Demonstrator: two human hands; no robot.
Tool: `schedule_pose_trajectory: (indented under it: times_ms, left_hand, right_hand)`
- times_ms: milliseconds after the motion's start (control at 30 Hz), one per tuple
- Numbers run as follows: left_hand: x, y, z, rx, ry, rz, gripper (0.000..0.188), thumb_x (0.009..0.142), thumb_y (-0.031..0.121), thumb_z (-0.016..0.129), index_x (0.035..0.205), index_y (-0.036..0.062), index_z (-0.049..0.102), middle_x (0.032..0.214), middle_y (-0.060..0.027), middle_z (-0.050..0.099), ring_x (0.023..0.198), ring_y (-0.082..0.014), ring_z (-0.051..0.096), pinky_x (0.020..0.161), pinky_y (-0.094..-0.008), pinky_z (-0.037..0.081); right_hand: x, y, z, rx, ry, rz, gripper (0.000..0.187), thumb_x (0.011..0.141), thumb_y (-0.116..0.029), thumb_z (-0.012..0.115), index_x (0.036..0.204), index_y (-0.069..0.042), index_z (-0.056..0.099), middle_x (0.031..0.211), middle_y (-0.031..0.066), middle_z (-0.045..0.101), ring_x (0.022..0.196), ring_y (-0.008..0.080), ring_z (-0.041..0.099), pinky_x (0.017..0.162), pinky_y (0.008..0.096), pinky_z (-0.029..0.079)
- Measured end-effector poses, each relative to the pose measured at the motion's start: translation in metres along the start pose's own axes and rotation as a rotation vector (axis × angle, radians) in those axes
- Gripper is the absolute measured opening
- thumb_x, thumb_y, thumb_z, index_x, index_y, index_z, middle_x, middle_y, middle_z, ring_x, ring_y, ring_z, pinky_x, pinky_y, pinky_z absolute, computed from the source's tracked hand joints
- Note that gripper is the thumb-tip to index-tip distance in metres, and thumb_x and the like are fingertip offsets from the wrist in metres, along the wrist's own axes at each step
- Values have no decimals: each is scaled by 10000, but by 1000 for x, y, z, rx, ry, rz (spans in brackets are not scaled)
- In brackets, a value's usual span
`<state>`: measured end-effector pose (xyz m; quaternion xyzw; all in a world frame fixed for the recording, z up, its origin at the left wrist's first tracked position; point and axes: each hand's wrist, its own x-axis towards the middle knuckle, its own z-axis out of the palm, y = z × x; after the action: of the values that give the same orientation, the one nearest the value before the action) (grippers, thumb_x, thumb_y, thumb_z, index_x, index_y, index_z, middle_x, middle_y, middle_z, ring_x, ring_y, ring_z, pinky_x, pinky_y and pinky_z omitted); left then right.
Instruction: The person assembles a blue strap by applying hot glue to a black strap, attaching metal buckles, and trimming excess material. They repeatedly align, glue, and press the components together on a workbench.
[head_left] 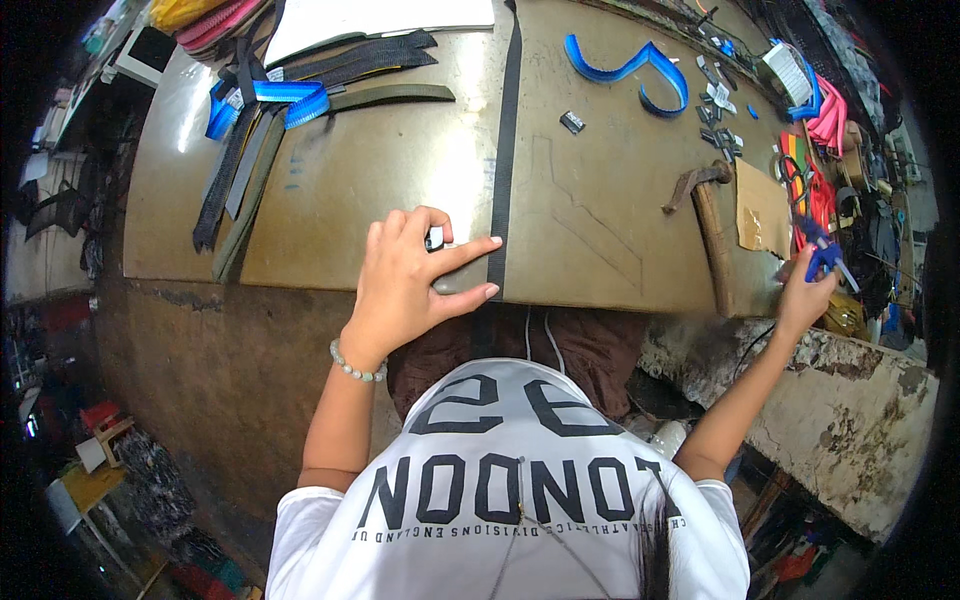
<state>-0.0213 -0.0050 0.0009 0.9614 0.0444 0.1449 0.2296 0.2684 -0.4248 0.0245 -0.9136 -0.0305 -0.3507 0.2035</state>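
Note:
A long black webbing strap [505,130] runs from the far side of the table to its near edge. Beside it, my left hand [400,265] rests on the tabletop, index finger and thumb stretched toward the strap. The index fingertip touches the strap. Under the curled other fingers of that hand sits a small black-and-white piece [434,239], partly hidden. Far off to the right, my right hand [806,292] grips a blue tool [824,256] with a pale, slender end; its exact kind is unclear.
A hammer [712,235] with a wooden handle lies right, beside cardboard [762,207]. Blue webbing [610,72], a small black piece [572,122] and several clips [720,98] lie farther back. Dark straps [240,160] pile up left, by white sheets [370,22].

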Motion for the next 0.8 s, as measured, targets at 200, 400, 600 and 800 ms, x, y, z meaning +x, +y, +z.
schedule_pose_trajectory:
  times_ms: [200,400,600,800]
  left_hand:
    - [2,4,-3,29,-21,-21,422,737,426,795,1147,352,728,958,-8,483,865,-225,459,759,-353,354]
    - [2,4,-4,19,-33,-45,419,734,425,799,1141,350,731,964,-2,484,874,-220,459,757,-350,348]
    - [2,4,-4,12,-39,-53,416,734,425,799,1137,349,730,966,3,486,886,-216,464,756,-352,346]
    - [2,3,-1,26,-36,-40,448,714,435,808,1144,338,732,948,0,483,899,-228,462,772,-362,348]
  right_hand:
    - [-53,-158,-11,828,-839,-18,425,919,-185,716,1275,-101,499,1062,61,617,801,145,649,635,244,511]
    - [-63,-221,26,750,-1061,-519,468,865,-225,748,1214,-19,513,1044,161,660,917,271,691,813,366,520]
    - [-58,-226,42,745,-1057,-607,464,887,-255,731,1219,-22,504,1028,166,650,887,312,695,791,381,526]
    - [-52,-228,61,768,-1055,-579,449,908,-264,712,1229,-56,476,1009,166,680,880,323,706,779,392,538]
